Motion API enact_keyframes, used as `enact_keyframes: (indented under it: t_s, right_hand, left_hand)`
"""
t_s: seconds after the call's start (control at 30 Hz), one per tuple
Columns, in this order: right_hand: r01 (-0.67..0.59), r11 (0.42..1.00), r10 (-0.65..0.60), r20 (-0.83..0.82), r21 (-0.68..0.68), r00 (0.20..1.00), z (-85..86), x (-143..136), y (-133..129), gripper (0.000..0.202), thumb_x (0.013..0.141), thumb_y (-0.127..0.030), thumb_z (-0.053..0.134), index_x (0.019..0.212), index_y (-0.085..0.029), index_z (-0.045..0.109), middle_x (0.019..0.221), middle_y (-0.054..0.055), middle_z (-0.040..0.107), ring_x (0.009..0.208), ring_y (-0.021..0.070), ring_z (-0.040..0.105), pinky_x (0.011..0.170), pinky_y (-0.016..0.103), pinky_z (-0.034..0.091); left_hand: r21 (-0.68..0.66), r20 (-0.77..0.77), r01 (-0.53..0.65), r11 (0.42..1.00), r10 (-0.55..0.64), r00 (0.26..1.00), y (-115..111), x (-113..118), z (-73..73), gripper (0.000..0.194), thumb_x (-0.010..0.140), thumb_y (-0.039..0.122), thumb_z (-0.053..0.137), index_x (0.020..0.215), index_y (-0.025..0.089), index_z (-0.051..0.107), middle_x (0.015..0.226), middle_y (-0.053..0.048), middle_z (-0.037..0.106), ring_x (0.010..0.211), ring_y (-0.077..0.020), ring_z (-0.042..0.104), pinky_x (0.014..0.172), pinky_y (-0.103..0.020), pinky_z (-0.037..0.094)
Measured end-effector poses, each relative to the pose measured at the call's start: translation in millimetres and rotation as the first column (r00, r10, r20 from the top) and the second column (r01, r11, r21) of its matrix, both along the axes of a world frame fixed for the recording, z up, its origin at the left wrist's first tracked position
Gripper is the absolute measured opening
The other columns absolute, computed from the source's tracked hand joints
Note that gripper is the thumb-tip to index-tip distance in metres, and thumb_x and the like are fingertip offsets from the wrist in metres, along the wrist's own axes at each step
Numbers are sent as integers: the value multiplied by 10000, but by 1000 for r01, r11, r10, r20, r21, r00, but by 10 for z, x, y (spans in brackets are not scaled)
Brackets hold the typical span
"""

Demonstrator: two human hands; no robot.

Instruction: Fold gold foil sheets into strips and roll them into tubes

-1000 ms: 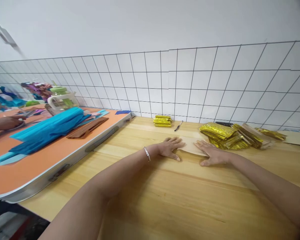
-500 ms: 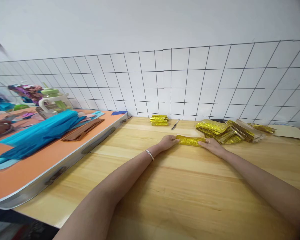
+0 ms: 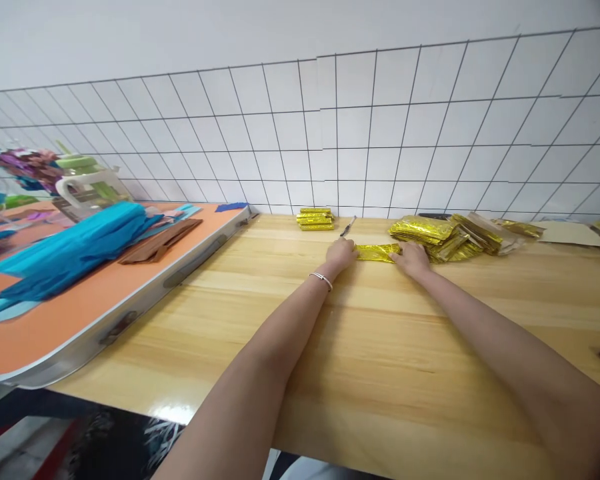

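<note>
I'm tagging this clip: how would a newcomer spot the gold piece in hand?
On the wooden table below the gridded wall, find the left hand and right hand. The gold strip spans the gap between them; unlike the gold bundle and gold pile, it alone is held.

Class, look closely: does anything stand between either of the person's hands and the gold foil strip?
Nothing visible does: the left hand touches the gold foil strip at its left end, the right hand at its right end.
</note>
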State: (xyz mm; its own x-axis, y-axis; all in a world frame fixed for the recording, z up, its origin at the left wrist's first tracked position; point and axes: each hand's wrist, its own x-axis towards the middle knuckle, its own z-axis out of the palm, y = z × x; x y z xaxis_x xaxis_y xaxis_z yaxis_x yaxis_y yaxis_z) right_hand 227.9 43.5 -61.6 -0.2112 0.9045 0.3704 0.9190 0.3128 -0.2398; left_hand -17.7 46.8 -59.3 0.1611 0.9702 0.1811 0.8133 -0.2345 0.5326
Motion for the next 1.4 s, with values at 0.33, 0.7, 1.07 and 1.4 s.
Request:
enact_keyframes:
  t_s: [0.33,0.7,1.07,1.4]
  right_hand:
    - [60,998,-59,-298,-5,953,-34,-38,-35,256,667,-422,621,780,-193,604,787,59,641,797,242,564,687,332,417]
    - [-149,966,255,-685,211,683,370,-251,-395,209,759,-407,561,848,-220,536,1092,65,620,968,221,589,815,368,460]
    - [-110,979,203,-873,171,445,386,-282,-456,336,679,-442,656,901,-211,555,1131,73,609,1015,255,579,844,409,471]
    - [-213,977,26,-971,-26,238,157,-237,-396,374,687,-428,693,972,-267,512,951,26,649,779,200,657,601,344,570]
  left_hand:
    - [-39,253,59,997,-47,966,24,-54,-52,300,896,311,516,1148,149,524,1151,-88,544,980,-197,566,827,-398,494]
    - [-18,743,182,983,-108,661,-242,-171,162,328,735,447,655,776,136,558,694,-14,597,623,-108,565,603,-234,451]
    - [62,900,192,979,-138,413,-261,-97,224,338,606,334,747,738,168,483,698,22,564,686,-116,566,676,-265,454]
    - [132,908,72,989,-150,392,-266,-44,266,270,634,278,700,753,176,480,705,41,538,707,-98,544,720,-250,436]
